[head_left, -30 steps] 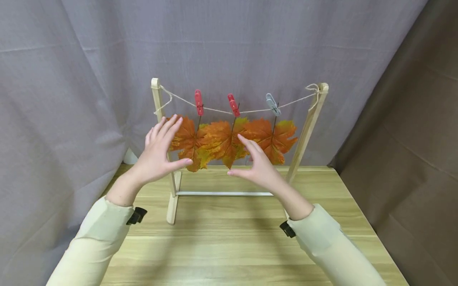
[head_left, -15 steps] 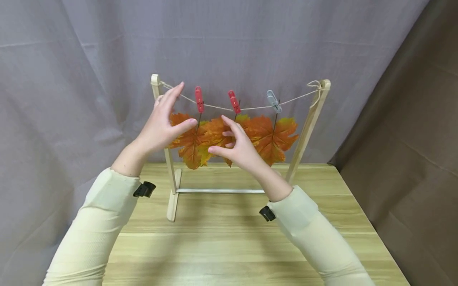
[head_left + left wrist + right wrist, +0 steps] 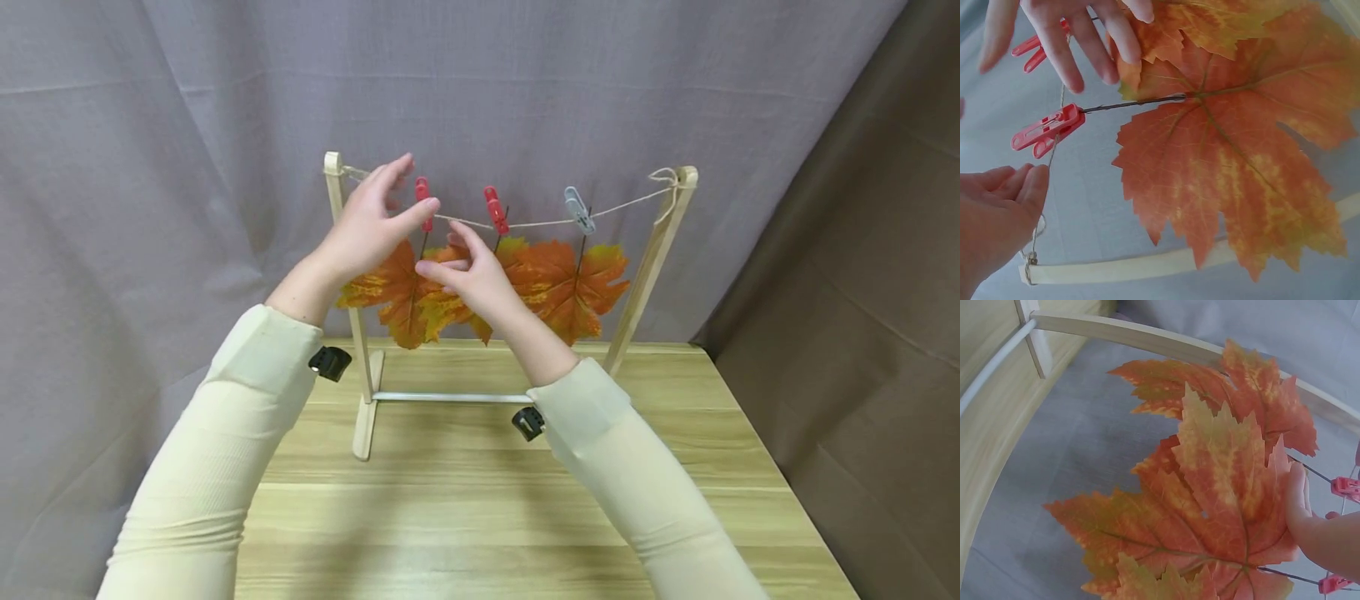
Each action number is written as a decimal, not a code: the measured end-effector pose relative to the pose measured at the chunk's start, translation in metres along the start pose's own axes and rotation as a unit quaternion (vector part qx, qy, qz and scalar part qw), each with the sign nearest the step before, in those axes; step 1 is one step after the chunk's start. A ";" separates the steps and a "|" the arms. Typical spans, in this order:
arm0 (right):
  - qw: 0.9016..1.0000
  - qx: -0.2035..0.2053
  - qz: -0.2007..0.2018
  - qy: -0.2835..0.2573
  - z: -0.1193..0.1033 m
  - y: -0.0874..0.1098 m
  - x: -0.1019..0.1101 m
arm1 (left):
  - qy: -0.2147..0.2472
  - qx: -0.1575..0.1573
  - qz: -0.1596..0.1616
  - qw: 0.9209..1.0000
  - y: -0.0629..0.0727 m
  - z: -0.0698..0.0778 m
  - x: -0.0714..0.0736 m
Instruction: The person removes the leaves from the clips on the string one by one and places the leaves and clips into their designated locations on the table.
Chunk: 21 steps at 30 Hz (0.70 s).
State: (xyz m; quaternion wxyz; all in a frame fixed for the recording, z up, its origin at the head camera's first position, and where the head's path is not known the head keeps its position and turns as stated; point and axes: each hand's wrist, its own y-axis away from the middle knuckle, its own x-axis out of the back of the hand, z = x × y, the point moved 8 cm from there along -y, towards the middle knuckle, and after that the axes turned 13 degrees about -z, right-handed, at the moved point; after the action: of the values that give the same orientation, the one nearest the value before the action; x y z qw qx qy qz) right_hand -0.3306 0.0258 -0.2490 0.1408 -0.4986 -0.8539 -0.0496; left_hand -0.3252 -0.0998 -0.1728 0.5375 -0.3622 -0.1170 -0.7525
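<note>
Cloth [image 3: 112,167], grey and lightly creased, hangs at the far left and runs on behind everything. In front of it reaches a pale cream sleeve [image 3: 187,450] with a small black device [image 3: 330,363] at its cuff. Next stands a pale wooden left post [image 3: 360,342], beige twine [image 3: 630,205] tied to its top. The left hand [image 3: 371,229] is beside it at twine height, thumb and fingers well apart around the space near the first red plastic clothespin [image 3: 422,192], with nothing in its grasp; whether its fingertips brush the twine I cannot tell. That clothespin sits on the twine and clips the dark stem of a left orange-and-yellow maple leaf [image 3: 405,312]. The right hand [image 3: 480,279] comes next, between the first two clothespins, fingers extended and thumb apart, likewise holding nothing. It overlaps the middle orange-and-yellow maple leaf [image 3: 1229,487] in view; contact is unclear. A second red plastic clothespin [image 3: 496,210] holds that leaf's stem. Further right, a grey plastic clothespin [image 3: 579,210] holds a third maple leaf [image 3: 577,292], then a pale wooden right post [image 3: 651,262] takes the twine's other end. Brown cloth [image 3: 862,208] hangs at the far right.
</note>
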 end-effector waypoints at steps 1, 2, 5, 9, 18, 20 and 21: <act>1.000 -0.003 -0.001 -0.008 0.000 -0.002 0.000 | -0.001 0.007 -0.002 1.000 -0.002 0.000 0.000; 1.000 -0.007 -0.001 -0.015 0.000 -0.005 -0.001 | -0.003 0.012 -0.004 1.000 -0.004 0.001 0.000; 1.000 -0.017 -0.003 -0.018 0.002 -0.010 -0.001 | -0.013 0.028 -0.008 0.999 -0.009 0.002 -0.001; 1.000 -0.021 -0.008 -0.014 0.002 -0.016 -0.004 | -0.020 0.031 -0.002 0.999 -0.013 0.003 -0.001; 1.000 -0.024 0.012 0.006 0.006 -0.026 -0.007 | -0.013 0.037 0.008 0.999 -0.016 0.002 0.001; 0.999 -0.021 0.020 0.019 0.004 -0.026 -0.006 | -0.005 0.037 -0.002 0.999 -0.015 0.003 0.000; 0.999 -0.020 0.022 0.026 0.003 -0.026 -0.006 | -0.002 0.035 -0.006 0.999 -0.015 0.003 0.000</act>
State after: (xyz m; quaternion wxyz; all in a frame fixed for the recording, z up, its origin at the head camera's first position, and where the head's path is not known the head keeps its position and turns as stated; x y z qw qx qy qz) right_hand -0.3508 0.0088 -0.2523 0.1541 -0.5186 -0.8376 -0.0762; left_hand -0.3375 -0.0922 -0.1673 0.5449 -0.3435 -0.1466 -0.7507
